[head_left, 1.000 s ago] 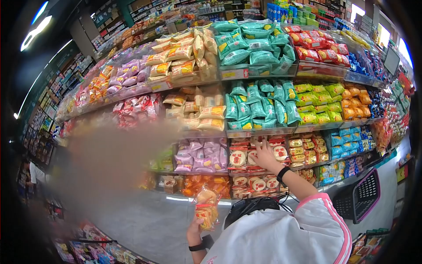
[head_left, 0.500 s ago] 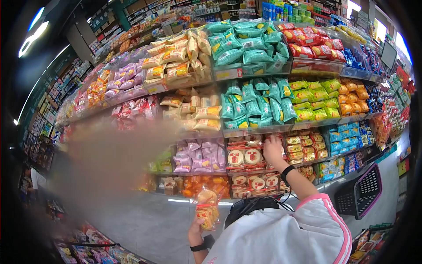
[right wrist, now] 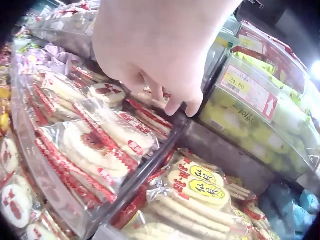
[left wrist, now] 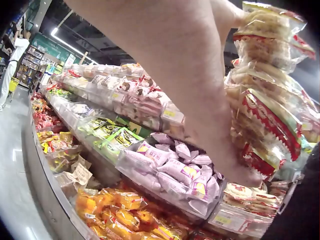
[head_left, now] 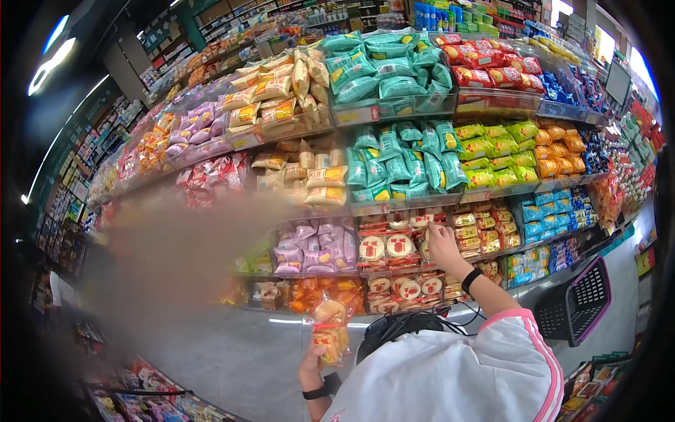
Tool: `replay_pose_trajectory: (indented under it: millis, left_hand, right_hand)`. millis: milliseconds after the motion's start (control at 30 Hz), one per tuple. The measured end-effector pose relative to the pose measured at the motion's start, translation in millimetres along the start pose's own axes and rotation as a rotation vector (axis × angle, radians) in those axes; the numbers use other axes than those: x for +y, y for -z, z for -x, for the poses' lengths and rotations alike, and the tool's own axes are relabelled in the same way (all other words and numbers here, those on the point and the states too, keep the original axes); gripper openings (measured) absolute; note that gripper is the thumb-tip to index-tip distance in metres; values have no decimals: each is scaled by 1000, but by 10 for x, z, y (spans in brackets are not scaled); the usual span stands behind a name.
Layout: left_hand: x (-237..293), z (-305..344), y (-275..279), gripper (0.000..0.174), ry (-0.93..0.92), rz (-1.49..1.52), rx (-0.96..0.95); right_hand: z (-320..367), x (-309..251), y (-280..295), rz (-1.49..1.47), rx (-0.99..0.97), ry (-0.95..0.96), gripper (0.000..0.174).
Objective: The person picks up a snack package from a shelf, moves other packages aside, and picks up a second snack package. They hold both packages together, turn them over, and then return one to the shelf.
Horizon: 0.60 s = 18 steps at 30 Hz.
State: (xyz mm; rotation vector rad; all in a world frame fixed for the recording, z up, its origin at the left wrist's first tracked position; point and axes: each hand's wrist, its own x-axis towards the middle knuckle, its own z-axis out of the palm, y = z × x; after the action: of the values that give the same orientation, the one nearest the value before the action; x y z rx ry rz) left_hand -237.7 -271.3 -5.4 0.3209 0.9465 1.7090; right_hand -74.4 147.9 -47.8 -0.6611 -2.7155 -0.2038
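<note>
My left hand (head_left: 311, 367) grips a stack of clear, red-edged rice cracker packets (head_left: 330, 336), held low in front of the shelves. In the left wrist view the stacked packets (left wrist: 265, 82) stand beyond the thumb and palm. My right hand (head_left: 443, 246) reaches into a shelf bin of round rice crackers (head_left: 387, 247). Its bent fingers (right wrist: 172, 106) point down at the bin's back right, beside the divider (right wrist: 172, 137). A red-edged packet (right wrist: 150, 117) lies right under them. The thumb is hidden, and I cannot tell whether the fingers pinch a packet.
Right of the divider is a bin of long crackers (right wrist: 200, 210). Purple bags (head_left: 316, 246) fill the bin to the left; teal bags (head_left: 404, 165) sit above. A black basket (head_left: 573, 302) stands on the floor at right. A grey blur covers the head view's left middle.
My right hand has moved from the middle of the round cracker bin to its right side, by the divider. The left hand keeps its grip on the packets, nearly still.
</note>
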Motion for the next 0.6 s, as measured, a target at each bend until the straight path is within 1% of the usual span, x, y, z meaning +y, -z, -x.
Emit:
replay_pose_trajectory:
  millis: [133, 233, 333, 467, 533, 600]
  left_hand:
    - [-39, 41, 11, 92, 11, 10, 14]
    - [-17, 64, 11, 92, 4, 11, 17]
    - [-10, 74, 29, 92, -3, 22, 12]
    - [-14, 109, 4, 92, -18, 26, 23]
    - [3, 123, -44, 92, -30, 20, 34]
    - [-3, 148, -54, 92, -39, 14, 46]
  right_hand:
    - [-26, -142, -13, -23, -48, -67, 36]
    - [-116, -251, 59, -108, 3, -214, 40]
    - [-193, -295, 139, -103, 10, -166, 45]
    - [-165, -339, 93, -106, 26, -48, 45]
    - [-151, -359, 217, -76, 2, 4, 44]
    - [-134, -388, 296, -186, 20, -57, 41]
